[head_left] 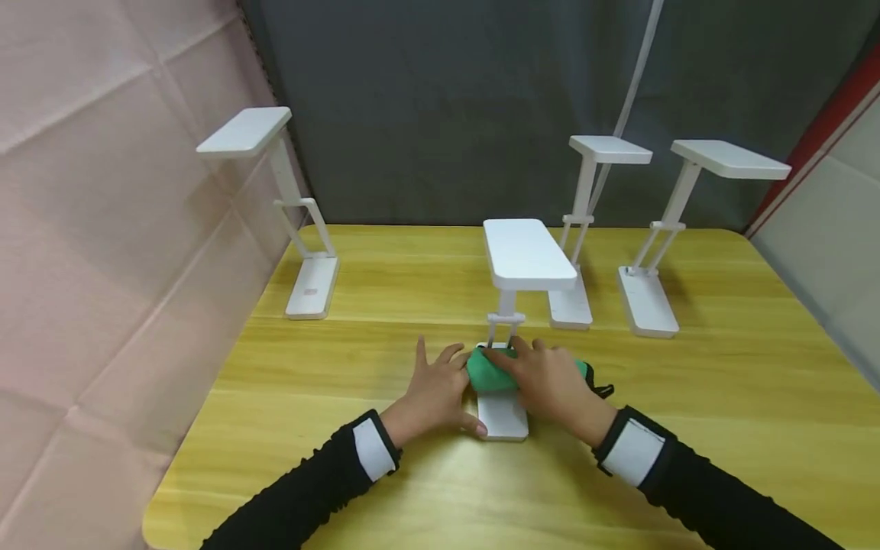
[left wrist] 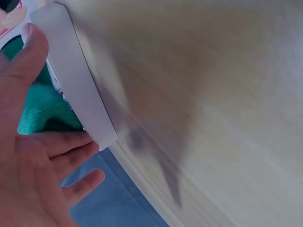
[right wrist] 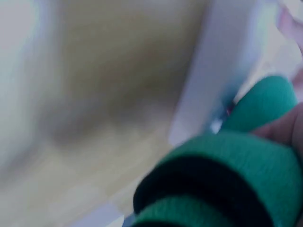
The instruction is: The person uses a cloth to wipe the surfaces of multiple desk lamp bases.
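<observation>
Right hand [head_left: 557, 386] of mine grasps a green cloth [head_left: 486, 374] and presses it across the base [head_left: 503, 424] of a white lamp [head_left: 529, 263], with the thumb pointing toward my left hand [head_left: 433, 399]. One end of the cloth shows between my two hands; the other comes out past the outer side of my right hand, where a black loop [head_left: 603, 390] shows. My left hand is spread and grasps nothing: its thumb touches the near part of the base, and its fingers reach the base's side beside the cloth. The lamp's stem [head_left: 506, 303] rises just ahead of my right hand's fingertips, and its flat head stands above and beyond both hands.

Well ahead of my left hand, off to its left, a second lamp [head_left: 312, 286] stands on the table [head_left: 406, 283]. Beyond my right hand stand a third lamp [head_left: 571, 307] and, farther to the right, a fourth lamp [head_left: 649, 305]. Black sleeves [head_left: 296, 489] with white cuffs [head_left: 373, 451] end at my wrists. Ahead of both hands, behind the table, hangs a dark grey curtain [head_left: 426, 114].
</observation>
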A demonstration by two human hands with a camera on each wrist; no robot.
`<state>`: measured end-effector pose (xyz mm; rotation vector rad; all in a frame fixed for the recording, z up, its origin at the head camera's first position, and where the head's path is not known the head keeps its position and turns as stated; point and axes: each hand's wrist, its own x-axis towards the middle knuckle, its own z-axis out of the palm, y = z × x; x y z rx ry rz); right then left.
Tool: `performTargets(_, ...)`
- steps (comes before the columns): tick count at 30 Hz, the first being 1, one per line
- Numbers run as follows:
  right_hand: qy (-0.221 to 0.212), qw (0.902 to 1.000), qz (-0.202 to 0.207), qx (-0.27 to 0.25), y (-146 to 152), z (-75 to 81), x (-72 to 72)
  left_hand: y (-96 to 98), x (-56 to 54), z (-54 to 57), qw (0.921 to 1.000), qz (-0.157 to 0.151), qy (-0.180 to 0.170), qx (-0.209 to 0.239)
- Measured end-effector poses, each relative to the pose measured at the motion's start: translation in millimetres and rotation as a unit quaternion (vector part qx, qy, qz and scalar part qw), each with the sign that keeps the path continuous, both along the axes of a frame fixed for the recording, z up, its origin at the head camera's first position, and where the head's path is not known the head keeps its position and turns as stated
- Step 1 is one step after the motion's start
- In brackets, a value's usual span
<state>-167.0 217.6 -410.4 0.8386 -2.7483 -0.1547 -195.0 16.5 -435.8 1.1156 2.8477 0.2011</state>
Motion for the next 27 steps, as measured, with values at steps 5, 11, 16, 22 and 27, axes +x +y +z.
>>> performTargets(5,0.009,0.9995,0.005,0.029,-4.5,-11.4,9.7,3.1,1.6,-3.3,1.0000,0.004,0.006,0.004)
performTargets(11,-0.032,0.9975,0.061,0.015,-1.4,-5.6,27.2,3.7,0.7,0.3,0.9996,-0.006,0.022,-0.016)
performTargets(16,-0.133,0.9877,0.079,-0.024,2.2,1.4,43.0,3.7,-1.2,1.1,0.9988,-0.004,0.029,-0.040)
performTargets(22,-0.286,0.9477,0.094,-0.105,21.7,7.1,52.7,2.9,-1.5,-0.1,0.9994,0.011,-0.003,-0.033)
performTargets(27,-0.207,0.9650,-0.006,-0.160,51.2,6.8,36.4,2.6,-3.1,0.0,0.9994,0.011,-0.015,-0.028)
